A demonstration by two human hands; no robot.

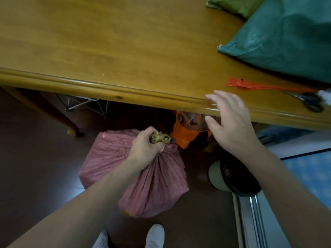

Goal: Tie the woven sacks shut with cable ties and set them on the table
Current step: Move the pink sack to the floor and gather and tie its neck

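A pink woven sack [111, 158] stands on the dark floor in front of the wooden table [107, 51]. My left hand [145, 145] grips its gathered neck, bunched tight in my fist. My right hand [231, 122] hovers at the table's front edge with fingers spread and holds nothing. Orange cable ties [250, 85] lie on the table to the right of that hand. A green woven sack [286, 36] lies on the table at the right, and a yellow-green sack [236, 4] lies behind it.
Black-handled scissors [309, 102] lie at the table's right edge beside the ties. An orange bag [184, 135] sits under the table behind the pink sack. A dark round object [238, 179] lies on the floor at the right, near a metal rail [254, 221]. My white shoes [154, 237] are below.
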